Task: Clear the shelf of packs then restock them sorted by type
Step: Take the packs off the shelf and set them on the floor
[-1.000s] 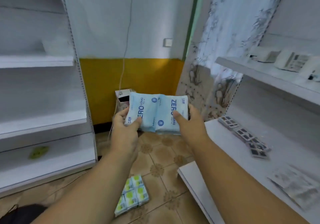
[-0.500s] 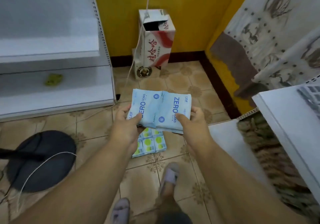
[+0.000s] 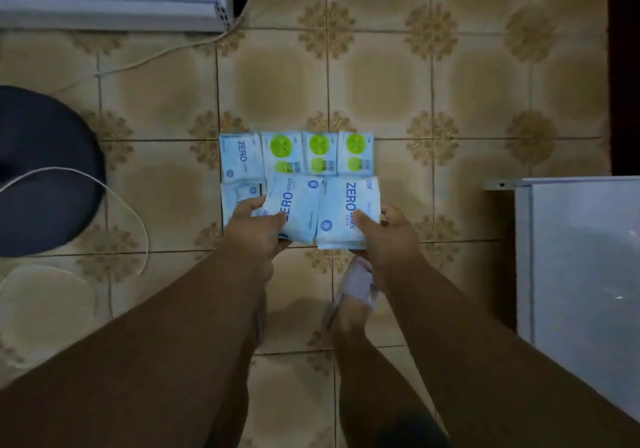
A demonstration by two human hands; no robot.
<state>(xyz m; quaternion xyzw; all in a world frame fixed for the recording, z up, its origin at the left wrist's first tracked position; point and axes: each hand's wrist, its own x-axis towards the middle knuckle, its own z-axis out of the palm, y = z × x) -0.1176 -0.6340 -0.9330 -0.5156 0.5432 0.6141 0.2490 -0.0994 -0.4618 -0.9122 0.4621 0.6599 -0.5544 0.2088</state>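
Observation:
Two light-blue "ZERO LEAKS" packs are held side by side low over the tiled floor. My left hand (image 3: 258,228) grips the left blue pack (image 3: 299,205) and my right hand (image 3: 389,234) grips the right blue pack (image 3: 341,205), thumbs on top. Just beyond them a row lies on the floor: one blue ZERO pack (image 3: 240,157) and three packs with green circles (image 3: 318,153). Another blue pack (image 3: 242,195) lies partly hidden under my left hand.
A white shelf base (image 3: 110,1) sits at the top left with a white cable (image 3: 166,53) trailing from it. A dark round base (image 3: 45,170) with a looped cord lies at left. A white shelf board (image 3: 581,274) stands at right. My slippered foot (image 3: 356,288) is below the packs.
My view has tipped straight down to the floor. Both hands have lowered the two blue packs close to the row of packs lying on the tiles.

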